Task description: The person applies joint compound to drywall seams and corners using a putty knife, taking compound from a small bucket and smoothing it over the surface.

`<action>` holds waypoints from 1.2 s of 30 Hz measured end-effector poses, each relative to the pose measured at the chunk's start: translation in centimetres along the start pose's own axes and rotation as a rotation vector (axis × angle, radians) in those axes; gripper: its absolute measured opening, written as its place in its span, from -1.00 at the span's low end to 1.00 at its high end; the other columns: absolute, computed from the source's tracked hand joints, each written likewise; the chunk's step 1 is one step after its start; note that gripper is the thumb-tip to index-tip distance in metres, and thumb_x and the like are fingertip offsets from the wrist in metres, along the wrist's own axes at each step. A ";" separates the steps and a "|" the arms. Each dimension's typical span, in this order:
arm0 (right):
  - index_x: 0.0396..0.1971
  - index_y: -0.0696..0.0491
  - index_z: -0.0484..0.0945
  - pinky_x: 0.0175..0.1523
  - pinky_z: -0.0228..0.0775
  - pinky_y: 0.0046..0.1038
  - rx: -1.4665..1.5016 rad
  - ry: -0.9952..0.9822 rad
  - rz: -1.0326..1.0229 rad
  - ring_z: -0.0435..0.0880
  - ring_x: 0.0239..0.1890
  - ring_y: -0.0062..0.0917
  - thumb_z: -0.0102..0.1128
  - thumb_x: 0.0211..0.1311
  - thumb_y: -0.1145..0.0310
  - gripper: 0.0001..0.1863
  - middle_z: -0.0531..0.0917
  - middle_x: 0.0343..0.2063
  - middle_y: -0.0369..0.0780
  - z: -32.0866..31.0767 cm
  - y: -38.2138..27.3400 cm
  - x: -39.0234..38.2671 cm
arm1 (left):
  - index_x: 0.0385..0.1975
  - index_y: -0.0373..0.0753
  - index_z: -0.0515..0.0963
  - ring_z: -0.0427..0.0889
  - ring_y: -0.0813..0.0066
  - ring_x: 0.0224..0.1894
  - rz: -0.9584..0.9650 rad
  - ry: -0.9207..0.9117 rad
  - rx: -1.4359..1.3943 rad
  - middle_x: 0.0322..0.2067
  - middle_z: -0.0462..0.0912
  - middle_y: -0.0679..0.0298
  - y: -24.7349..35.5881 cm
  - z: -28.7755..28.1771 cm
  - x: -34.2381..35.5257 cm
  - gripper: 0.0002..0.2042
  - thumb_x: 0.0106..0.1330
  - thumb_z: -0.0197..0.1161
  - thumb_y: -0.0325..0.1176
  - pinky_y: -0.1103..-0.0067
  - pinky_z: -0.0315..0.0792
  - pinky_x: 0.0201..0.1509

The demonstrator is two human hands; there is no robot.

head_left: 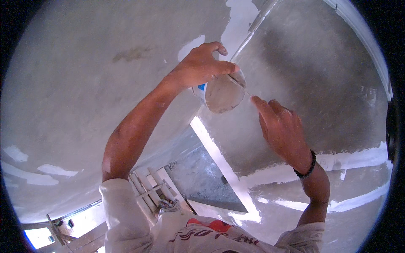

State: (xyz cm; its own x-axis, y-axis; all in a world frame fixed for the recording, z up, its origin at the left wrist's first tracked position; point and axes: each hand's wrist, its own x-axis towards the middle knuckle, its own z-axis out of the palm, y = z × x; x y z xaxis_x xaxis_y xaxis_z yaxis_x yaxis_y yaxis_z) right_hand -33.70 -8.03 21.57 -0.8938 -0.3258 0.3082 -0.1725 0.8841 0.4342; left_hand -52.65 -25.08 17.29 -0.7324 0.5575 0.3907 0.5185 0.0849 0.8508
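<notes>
A small round white tub (201, 94) with a blue patch on its side is held up in front of the walls. Its mouth is turned toward me, and a greyish-brown inside shows. My left hand (201, 64) is closed on the tub, its thumb over the upper rim; some of its fingers are hidden. Across the tub's upper right edge lies a thin flat tool (241, 86), possibly a scraper. Closed on the outer end of this tool is my right hand (283, 126), with a dark beaded bracelet at the wrist. White smears mark my left fingertips.
Grey plastered walls (105, 84) with white patches meet at a corner behind the tub. A white-edged opening (225, 168) lies below the hands. Pale wooden slats (152, 189) stand near my left elbow, with timber (84, 242) at the lower left.
</notes>
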 end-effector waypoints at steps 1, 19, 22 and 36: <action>0.00 0.00 0.46 -0.43 0.53 -0.25 -0.005 -0.029 0.010 0.64 -0.54 -0.24 0.11 0.17 0.45 -0.64 0.57 -0.52 -0.14 0.1 0.1 0.2 | 0.06 -0.31 0.41 0.63 0.09 -0.15 -0.008 0.019 0.021 -0.18 0.59 -0.08 0.1 0.3 0.0 -0.30 -0.01 0.38 0.05 0.35 0.49 -0.04; 0.00 0.09 0.54 -0.67 0.25 -0.64 1.439 -0.345 0.593 0.42 -0.71 -0.73 0.14 0.26 0.37 -0.68 0.59 -0.59 -0.30 5.1 3.8 -4.2 | 0.01 -0.29 0.37 0.62 0.19 -0.21 -0.022 0.018 0.092 -0.29 0.60 0.00 0.1 2.0 0.1 -0.33 0.02 0.41 0.05 0.41 0.47 -0.10; 0.10 0.11 0.43 -0.69 0.25 -0.65 1.982 -0.276 0.667 0.42 -0.74 -0.69 0.14 0.27 0.34 -0.59 0.60 -0.56 -0.22 10.0 3.5 -7.2 | 0.07 -0.32 0.38 0.59 0.19 -0.13 0.016 0.025 0.017 -0.28 0.61 0.00 -1.6 1.3 1.7 -0.28 0.02 0.40 0.09 0.43 0.44 0.00; -0.01 0.13 0.52 -0.49 0.36 -0.66 1.196 0.624 0.416 0.55 -0.51 -0.67 0.08 0.26 0.36 -0.68 0.65 -0.41 -0.22 -4.5 12.5 4.0 | 0.15 -0.35 0.37 0.51 0.04 0.07 0.076 -0.228 -0.098 -0.07 0.57 -0.10 -3.2 -9.9 2.1 -0.04 -0.23 0.45 0.22 0.21 0.34 0.16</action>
State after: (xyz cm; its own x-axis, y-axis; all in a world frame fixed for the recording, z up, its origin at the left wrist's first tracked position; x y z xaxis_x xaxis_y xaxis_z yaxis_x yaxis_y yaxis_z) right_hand -37.54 0.20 32.00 -0.6924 0.2114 0.6898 -0.4689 0.5949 -0.6529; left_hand -60.25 -32.37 18.91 -0.5694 0.7316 0.3748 0.5144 -0.0386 0.8567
